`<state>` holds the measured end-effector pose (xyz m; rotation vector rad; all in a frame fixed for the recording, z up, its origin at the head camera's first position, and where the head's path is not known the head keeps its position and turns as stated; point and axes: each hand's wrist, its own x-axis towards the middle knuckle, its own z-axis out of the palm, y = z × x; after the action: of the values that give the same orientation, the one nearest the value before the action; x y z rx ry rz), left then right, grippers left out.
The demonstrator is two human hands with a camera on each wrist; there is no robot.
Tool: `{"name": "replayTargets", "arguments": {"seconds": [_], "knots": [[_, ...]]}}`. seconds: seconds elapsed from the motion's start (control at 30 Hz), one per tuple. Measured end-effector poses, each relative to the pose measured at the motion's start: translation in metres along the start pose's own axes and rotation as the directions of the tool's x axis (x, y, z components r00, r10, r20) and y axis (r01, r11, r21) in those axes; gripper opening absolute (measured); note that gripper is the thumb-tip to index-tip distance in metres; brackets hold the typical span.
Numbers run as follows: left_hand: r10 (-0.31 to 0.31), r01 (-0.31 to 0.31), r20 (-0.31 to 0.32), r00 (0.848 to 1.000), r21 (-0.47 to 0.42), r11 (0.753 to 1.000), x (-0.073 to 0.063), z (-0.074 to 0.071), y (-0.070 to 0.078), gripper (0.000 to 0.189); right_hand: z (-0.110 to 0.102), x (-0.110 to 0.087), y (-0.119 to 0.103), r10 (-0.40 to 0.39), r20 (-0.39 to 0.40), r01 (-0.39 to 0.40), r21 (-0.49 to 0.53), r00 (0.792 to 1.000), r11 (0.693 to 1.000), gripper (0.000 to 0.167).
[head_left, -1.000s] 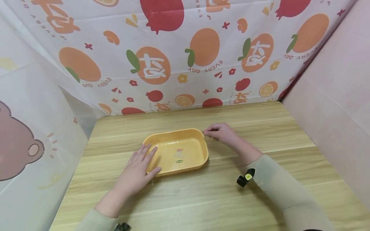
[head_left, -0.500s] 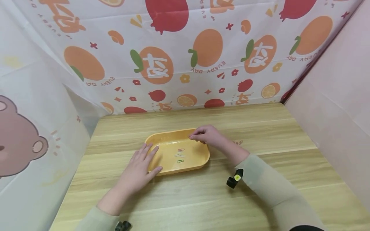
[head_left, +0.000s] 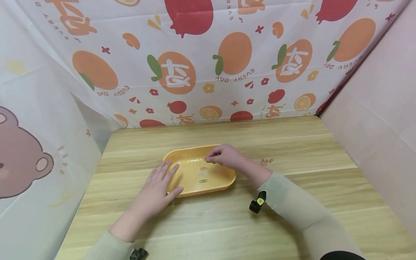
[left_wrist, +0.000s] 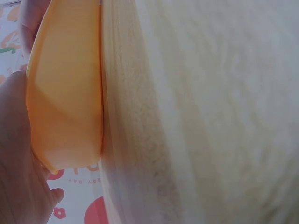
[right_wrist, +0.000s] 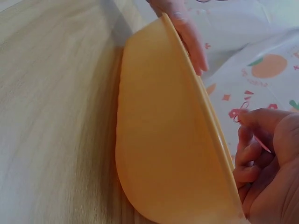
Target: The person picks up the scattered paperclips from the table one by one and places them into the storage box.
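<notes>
A yellow plastic tray [head_left: 191,189] sits on the wooden table. My left hand [head_left: 154,191] rests over its left end, fingers spread and fairly straight across the rim. Above the tray's back right part, my right hand [head_left: 224,157] pinches a small reddish paper clip [right_wrist: 238,115] between thumb and forefinger, as the right wrist view shows. On the tray floor lie a red paper clip [head_left: 203,168], a few whitish ones [head_left: 203,174] and a green paper clip [head_left: 203,181]. From the left wrist camera, the tray's outer wall [left_wrist: 67,93] hides its contents.
Several reddish paper clips [head_left: 266,161] lie on the wooden table [head_left: 292,144] to the right of the tray, beside my right forearm. A fruit-print cloth [head_left: 201,72] hangs behind the table, with pale cloth walls at left and right.
My right hand has moved left from beside the tray's back right corner to over its inside. The paper clips on the table at right have come into view. My left hand stays put.
</notes>
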<state>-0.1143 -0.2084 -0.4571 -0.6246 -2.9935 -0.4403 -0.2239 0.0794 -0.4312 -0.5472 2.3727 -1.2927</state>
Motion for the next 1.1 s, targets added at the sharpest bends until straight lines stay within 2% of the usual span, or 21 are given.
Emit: {"name": "replayTargets", "arguments": {"seconds": [0.17, 0.27, 0.37, 0.57, 0.77, 0.9, 1.1], "knots": [[0.002, -0.002, 0.001, 1.0, 0.003, 1.0, 0.0, 0.0, 0.0, 0.08, 0.011, 0.006, -0.001, -0.078, 0.048, 0.083, -0.112, 0.996, 0.99, 0.01], [0.0, 0.0, 0.003, 1.0, 0.006, 1.0, 0.0, 0.001, 0.001, 0.08, 0.018, 0.009, -0.001, -0.094, 0.094, 0.11, -0.195, 0.991, 0.975, 0.008], [-0.001, 0.001, 0.005, 1.0, 0.007, 1.0, 0.0, 0.001, 0.001, 0.08, 0.023, 0.011, 0.0, -0.059, 0.127, 0.092, -0.274, 0.99, 0.957, 0.009], [-0.004, 0.004, 0.002, 1.0, 0.006, 1.0, 0.0, 0.003, 0.0, 0.08, 0.032, 0.012, -0.001, 0.013, 0.153, 0.041, -0.344, 0.988, 0.938, 0.008], [-0.002, 0.002, -0.003, 1.0, 0.003, 1.0, -0.001, 0.005, -0.001, 0.08, 0.039, 0.012, 0.0, 0.067, 0.146, 0.007, -0.452, 0.987, 0.892, 0.01], [-0.001, 0.001, -0.001, 1.0, 0.003, 1.0, -0.001, 0.004, -0.001, 0.081, 0.04, 0.013, 0.002, 0.062, 0.133, 0.011, -0.488, 0.989, 0.873, 0.007], [-0.003, 0.003, 0.001, 1.0, 0.001, 1.0, 0.0, 0.002, 0.0, 0.081, 0.039, 0.015, 0.002, 0.03, 0.124, 0.035, -0.493, 0.992, 0.87, 0.005]]}}
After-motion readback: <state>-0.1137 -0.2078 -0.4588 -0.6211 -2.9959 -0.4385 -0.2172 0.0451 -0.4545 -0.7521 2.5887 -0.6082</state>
